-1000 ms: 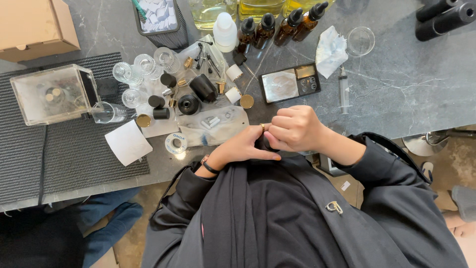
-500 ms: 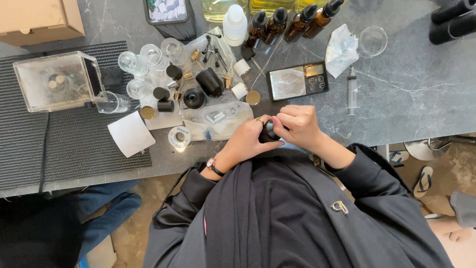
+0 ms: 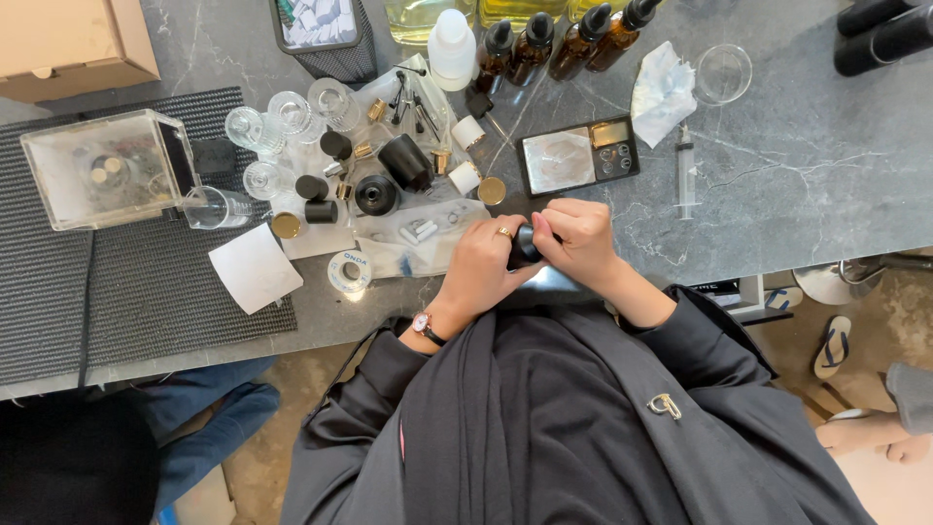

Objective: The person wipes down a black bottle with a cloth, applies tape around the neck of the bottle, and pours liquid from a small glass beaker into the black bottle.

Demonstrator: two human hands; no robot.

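My left hand (image 3: 483, 264) and my right hand (image 3: 575, 240) meet at the near edge of the grey stone table (image 3: 777, 185), both closed around a small black bottle (image 3: 525, 248). Only part of the bottle shows between my fingers. A ring sits on my left hand and a watch on its wrist. Just beyond my hands lies a small pocket scale (image 3: 577, 156) with a silver pan. To the left are black caps (image 3: 375, 194), gold caps and small clear glass jars (image 3: 292, 112) on a plastic sheet.
Amber dropper bottles (image 3: 544, 44) and a white squeeze bottle (image 3: 452, 49) stand at the back. A syringe (image 3: 685, 173), crumpled tissue and a glass dish (image 3: 724, 73) lie right. A clear plastic box (image 3: 107, 170) rests on a black ribbed mat; a cardboard box (image 3: 68, 39) sits far left.
My hands have come up from my lap to the table edge and closed together on the black bottle. The camera view has shifted slightly.
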